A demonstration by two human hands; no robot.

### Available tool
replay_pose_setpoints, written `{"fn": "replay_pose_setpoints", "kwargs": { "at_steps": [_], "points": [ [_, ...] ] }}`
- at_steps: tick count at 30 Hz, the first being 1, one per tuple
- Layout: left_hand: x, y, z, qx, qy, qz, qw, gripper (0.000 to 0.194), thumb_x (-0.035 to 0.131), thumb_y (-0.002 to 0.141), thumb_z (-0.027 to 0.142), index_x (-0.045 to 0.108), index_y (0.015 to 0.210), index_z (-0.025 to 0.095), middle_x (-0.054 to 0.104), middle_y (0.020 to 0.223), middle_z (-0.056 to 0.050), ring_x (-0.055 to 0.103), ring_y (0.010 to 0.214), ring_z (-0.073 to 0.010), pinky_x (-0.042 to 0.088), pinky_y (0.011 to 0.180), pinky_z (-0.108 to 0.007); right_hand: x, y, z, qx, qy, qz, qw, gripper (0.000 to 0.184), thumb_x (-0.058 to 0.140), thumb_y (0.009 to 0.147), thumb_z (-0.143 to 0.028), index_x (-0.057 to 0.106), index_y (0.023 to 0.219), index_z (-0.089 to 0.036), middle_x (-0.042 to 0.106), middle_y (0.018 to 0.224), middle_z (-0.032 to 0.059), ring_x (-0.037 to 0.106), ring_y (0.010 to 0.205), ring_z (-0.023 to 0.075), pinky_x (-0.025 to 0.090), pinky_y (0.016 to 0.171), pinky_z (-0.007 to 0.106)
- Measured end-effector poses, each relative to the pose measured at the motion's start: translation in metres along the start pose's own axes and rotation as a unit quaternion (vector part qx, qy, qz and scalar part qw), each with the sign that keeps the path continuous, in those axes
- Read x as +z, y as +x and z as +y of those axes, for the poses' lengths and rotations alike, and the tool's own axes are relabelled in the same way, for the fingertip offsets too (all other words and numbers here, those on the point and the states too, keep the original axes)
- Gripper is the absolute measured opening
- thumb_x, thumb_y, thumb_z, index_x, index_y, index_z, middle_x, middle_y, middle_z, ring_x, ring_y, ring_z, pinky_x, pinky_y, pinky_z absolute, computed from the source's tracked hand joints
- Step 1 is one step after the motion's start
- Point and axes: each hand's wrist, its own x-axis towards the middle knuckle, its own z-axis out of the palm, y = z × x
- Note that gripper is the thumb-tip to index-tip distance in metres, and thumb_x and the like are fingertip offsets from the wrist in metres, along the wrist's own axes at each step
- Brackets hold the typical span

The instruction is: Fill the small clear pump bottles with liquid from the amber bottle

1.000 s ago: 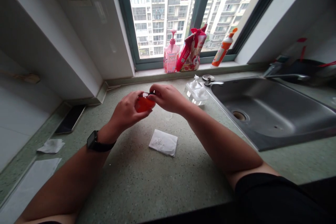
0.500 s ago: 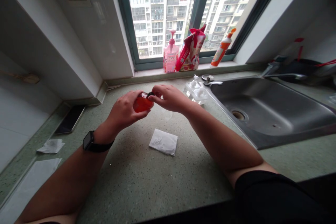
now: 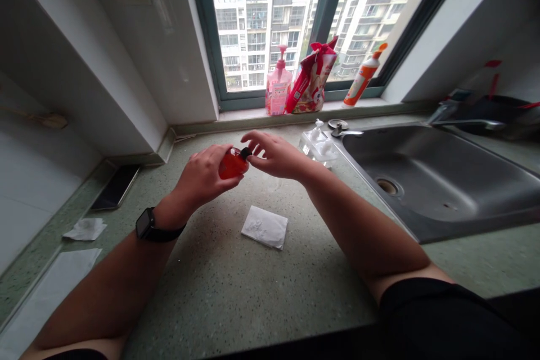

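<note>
My left hand (image 3: 207, 173) is wrapped round a small clear bottle of orange-red liquid (image 3: 233, 165), tilted to the right above the counter. A black cap (image 3: 245, 153) sits on the bottle's neck. Beside the cap, my right hand (image 3: 272, 153) has its fingers lifted and spread, with the thumb tip close to or touching the cap's edge. Below both hands, a folded white paper towel (image 3: 265, 228) lies on the speckled green counter (image 3: 236, 287). The bottle's left side is hidden by my left palm.
Clear dispensers with white pumps (image 3: 317, 143) stand beside the steel sink (image 3: 447, 180). On the sill are a pink pump bottle (image 3: 278, 90), a red bag (image 3: 312, 81) and an orange-white bottle (image 3: 361, 79). A phone (image 3: 116, 187) and crumpled paper (image 3: 85, 229) lie at left.
My right fingers have opened and lifted away from the black cap, which they were gripping before. The left hand still holds the bottle. The view has shifted slightly.
</note>
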Motion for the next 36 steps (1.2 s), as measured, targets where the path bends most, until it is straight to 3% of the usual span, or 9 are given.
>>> {"fn": "replay_pose_setpoints", "kwargs": {
  "at_steps": [2, 4, 7, 11, 16, 24, 31, 36],
  "points": [
    [0.000, 0.000, 0.001, -0.002, 0.002, -0.007, 1.000, 0.068, 0.081, 0.089, 0.048, 0.059, 0.148, 0.024, 0.073, 0.140, -0.014, 0.071, 0.122, -0.0379, 0.055, 0.108, -0.053, 0.001, 0.001, 0.002, 0.042, -0.008, 0.007, 0.999, 0.036, 0.072, 0.100, -0.042, 0.066, 0.128, -0.022, 0.077, 0.110, 0.0079, 0.069, 0.094, 0.0211, 0.049, 0.081, 0.033],
    [0.001, 0.000, 0.002, -0.002, 0.007, -0.013, 1.000, 0.068, 0.081, 0.090, 0.048, 0.058, 0.149, 0.023, 0.072, 0.142, -0.014, 0.070, 0.124, -0.0384, 0.054, 0.109, -0.054, 0.002, 0.002, 0.002, 0.080, -0.056, -0.009, 0.995, 0.034, 0.066, 0.103, -0.055, 0.071, 0.110, -0.022, 0.078, 0.098, 0.0075, 0.067, 0.087, 0.0223, 0.045, 0.075, 0.034],
    [0.004, 0.000, 0.003, -0.004, 0.012, -0.021, 1.000, 0.068, 0.082, 0.090, 0.048, 0.058, 0.148, 0.022, 0.071, 0.144, -0.015, 0.070, 0.127, -0.0393, 0.053, 0.111, -0.055, 0.001, 0.004, 0.001, 0.078, -0.093, -0.026, 0.992, 0.034, 0.062, 0.106, -0.051, 0.071, 0.091, -0.022, 0.076, 0.085, 0.0056, 0.064, 0.080, 0.0208, 0.039, 0.070, 0.034],
    [0.005, 0.000, 0.001, -0.011, -0.011, -0.020, 1.000, 0.069, 0.084, 0.088, 0.047, 0.059, 0.147, 0.022, 0.072, 0.143, -0.015, 0.070, 0.127, -0.0380, 0.054, 0.111, -0.054, 0.000, 0.002, 0.001, 0.024, -0.043, -0.007, 0.999, 0.009, 0.071, 0.098, -0.030, 0.071, 0.103, -0.023, 0.077, 0.091, 0.0026, 0.067, 0.081, 0.0181, 0.045, 0.074, 0.031],
    [0.000, 0.002, 0.000, -0.022, -0.060, -0.016, 0.998, 0.065, 0.083, 0.088, 0.047, 0.062, 0.145, 0.024, 0.074, 0.140, -0.012, 0.072, 0.122, -0.0340, 0.057, 0.107, -0.049, 0.002, 0.001, 0.005, -0.064, 0.015, 0.024, 0.998, 0.016, 0.067, 0.094, -0.015, 0.070, 0.107, -0.023, 0.075, 0.112, 0.0052, 0.070, 0.086, 0.0159, 0.053, 0.078, 0.031],
    [-0.001, 0.003, -0.002, -0.026, -0.137, -0.038, 0.989, 0.061, 0.083, 0.088, 0.048, 0.064, 0.142, 0.025, 0.076, 0.137, -0.010, 0.074, 0.117, -0.0304, 0.059, 0.104, -0.046, 0.001, 0.005, 0.007, -0.103, 0.030, 0.031, 0.994, 0.003, 0.068, 0.097, -0.022, 0.071, 0.097, -0.023, 0.071, 0.107, 0.0052, 0.069, 0.088, 0.0179, 0.058, 0.085, 0.036],
    [-0.007, 0.006, -0.003, -0.032, -0.136, -0.029, 0.990, 0.066, 0.087, 0.086, 0.050, 0.066, 0.144, 0.026, 0.076, 0.140, -0.010, 0.073, 0.123, -0.0327, 0.056, 0.111, -0.052, -0.004, 0.003, 0.002, -0.140, 0.004, 0.037, 0.989, 0.016, 0.062, 0.101, -0.022, 0.075, 0.109, -0.026, 0.072, 0.117, 0.0073, 0.069, 0.101, 0.0221, 0.057, 0.092, 0.040],
    [-0.017, 0.006, -0.009, -0.017, -0.169, -0.086, 0.982, 0.060, 0.082, 0.090, 0.053, 0.070, 0.144, 0.029, 0.081, 0.128, -0.007, 0.076, 0.109, -0.0287, 0.061, 0.100, -0.046, -0.001, 0.002, -0.003, -0.172, -0.019, 0.024, 0.985, 0.027, 0.054, 0.105, -0.019, 0.075, 0.119, -0.030, 0.071, 0.117, 0.0074, 0.067, 0.105, 0.0232, 0.056, 0.094, 0.041]
  ]
}}
